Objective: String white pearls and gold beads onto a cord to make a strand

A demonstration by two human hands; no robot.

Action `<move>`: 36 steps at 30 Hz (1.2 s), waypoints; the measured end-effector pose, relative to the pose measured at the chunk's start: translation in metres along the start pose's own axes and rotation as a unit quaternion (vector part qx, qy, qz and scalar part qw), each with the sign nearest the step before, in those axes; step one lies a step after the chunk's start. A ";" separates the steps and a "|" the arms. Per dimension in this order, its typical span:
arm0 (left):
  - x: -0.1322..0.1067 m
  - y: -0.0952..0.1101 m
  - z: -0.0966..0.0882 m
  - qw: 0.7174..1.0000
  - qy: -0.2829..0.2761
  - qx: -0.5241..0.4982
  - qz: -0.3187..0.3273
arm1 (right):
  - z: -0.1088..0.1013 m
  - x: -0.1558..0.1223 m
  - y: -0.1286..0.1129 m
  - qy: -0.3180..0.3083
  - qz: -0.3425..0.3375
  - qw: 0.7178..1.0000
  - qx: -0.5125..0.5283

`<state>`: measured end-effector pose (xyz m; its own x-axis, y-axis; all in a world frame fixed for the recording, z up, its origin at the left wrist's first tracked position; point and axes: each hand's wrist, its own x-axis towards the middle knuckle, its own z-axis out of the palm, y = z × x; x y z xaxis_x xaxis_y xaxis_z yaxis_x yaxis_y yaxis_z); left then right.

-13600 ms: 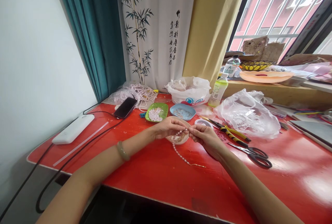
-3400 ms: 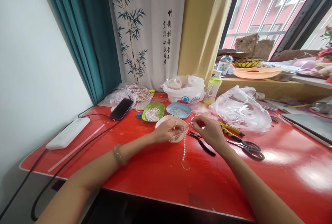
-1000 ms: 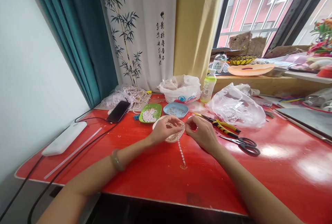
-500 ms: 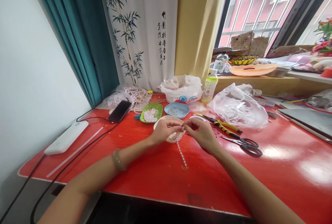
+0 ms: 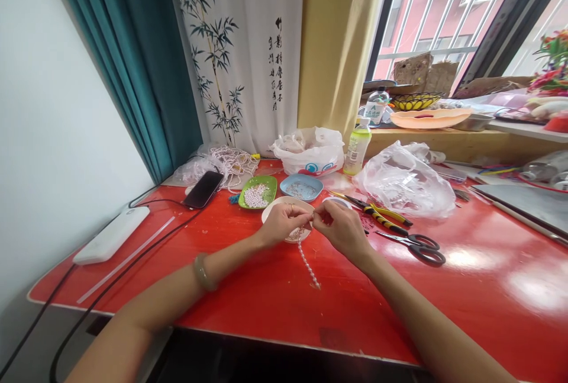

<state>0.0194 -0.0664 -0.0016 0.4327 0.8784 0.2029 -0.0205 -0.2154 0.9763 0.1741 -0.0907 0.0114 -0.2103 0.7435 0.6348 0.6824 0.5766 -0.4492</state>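
Over a cream plate [image 5: 267, 212] holding small gold-toned pieces, my two hands meet at the fingertips. My left hand [image 5: 284, 223] is closed in a pinch at the upper end of a string of white beads [image 5: 307, 261]. From there the string hangs down in front of the plate, its lower end lying on the red table. My right hand [image 5: 341, 228] pinches close against the left fingertips; what is between its fingers is too small to make out. Behind the plate are a green dish [image 5: 271, 184] of pearly beads and a blue dish [image 5: 319, 182] with small bits.
Right of my hands lie yellow-and-black pliers [image 5: 380, 218] and black-handled scissors [image 5: 426, 248]. A clear plastic bag [image 5: 406, 179], a bottle [image 5: 356, 149] and a white bag [image 5: 306, 152] stand behind. On the left are a phone [image 5: 203, 189], cables and a white power bank [image 5: 112, 235].
My right fingers have drawn in tighter against the left fingertips. The bead string has shifted slightly left. The whole view has moved a little.
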 end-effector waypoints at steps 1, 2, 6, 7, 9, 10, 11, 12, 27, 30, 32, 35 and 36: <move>0.001 -0.001 0.000 1.000 -0.004 -0.016 -0.010 | -0.001 0.000 0.000 -0.002 -0.001 1.000 0.001; 0.001 -0.001 -0.001 0.999 -0.010 -0.035 -0.022 | -0.003 0.001 0.001 -0.006 -0.003 1.000 0.003; 0.002 -0.003 -0.005 0.989 -0.050 -0.110 -0.087 | -0.008 0.002 0.000 -0.023 -0.006 0.999 0.029; 0.002 -0.002 -0.006 0.986 -0.059 -0.123 -0.100 | -0.009 0.002 0.000 -0.026 -0.004 0.999 0.037; 0.002 -0.002 -0.008 0.981 -0.070 -0.140 -0.118 | -0.009 0.002 -0.001 -0.031 0.004 0.998 0.054; 0.002 -0.001 -0.009 0.979 -0.073 -0.146 -0.123 | -0.009 0.002 0.000 -0.034 0.009 0.997 0.063; 0.002 -0.001 -0.009 0.978 -0.075 -0.149 -0.126 | -0.009 0.002 0.000 -0.037 0.016 0.997 0.072; 0.002 -0.001 -0.009 0.977 -0.074 -0.152 -0.127 | -0.009 0.003 0.001 -0.040 0.024 0.996 0.081; 0.004 -0.001 -0.010 0.978 0.036 -0.185 -0.091 | 0.006 0.000 0.006 -0.129 0.097 0.970 0.184; 0.003 0.000 -0.008 0.978 0.021 -0.187 -0.088 | 0.006 0.000 0.008 -0.135 0.088 0.973 0.163; 0.002 0.001 -0.007 0.979 0.015 -0.186 -0.085 | 0.007 -0.001 0.009 -0.141 0.077 0.977 0.144; 0.002 0.001 -0.006 0.981 0.019 -0.179 -0.078 | 0.008 -0.003 0.008 -0.146 0.060 0.982 0.102; 0.001 0.001 -0.005 0.981 0.024 -0.176 -0.074 | 0.008 -0.004 0.007 -0.147 0.053 0.984 0.087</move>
<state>0.0154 -0.0631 -0.0002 0.4114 0.9099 0.0527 -0.2742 0.0684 0.9592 0.1743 -0.0870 0.0008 -0.3553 0.8541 0.3800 0.5870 0.5202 -0.6204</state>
